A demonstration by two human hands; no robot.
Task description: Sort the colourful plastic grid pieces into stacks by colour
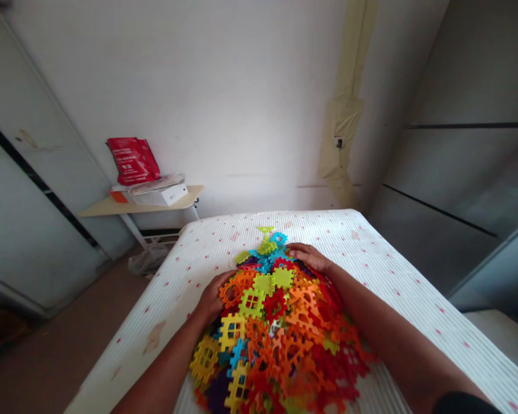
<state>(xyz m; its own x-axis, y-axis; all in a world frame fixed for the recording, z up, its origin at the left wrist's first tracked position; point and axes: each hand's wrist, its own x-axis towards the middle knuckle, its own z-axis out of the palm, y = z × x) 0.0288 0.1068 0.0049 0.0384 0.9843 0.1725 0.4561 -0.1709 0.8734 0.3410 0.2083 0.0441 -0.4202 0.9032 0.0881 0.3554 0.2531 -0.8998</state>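
Observation:
A heap of notched plastic building pieces [263, 284] in orange, red, yellow, lime green, blue and purple lies on the bed. My left hand [213, 296] rests against the heap's left side, fingers stretched toward it and partly hidden behind an orange piece [231, 293]. On the far right side, my right hand [309, 256] lies with its fingers extended over the edge, touching the pieces near some blue ones [267, 261]. Both hands are open and cup the heap from either side. A lime green triangle [266, 229] lies beyond the far end.
The bed has a white ribbed cover [176, 287] with small red marks. Back left, a small table [99, 208] carries a white box [157, 196] and a red bag [133, 161]. A wall [242, 103] stands behind, and a grey cabinet [466, 167] is at right.

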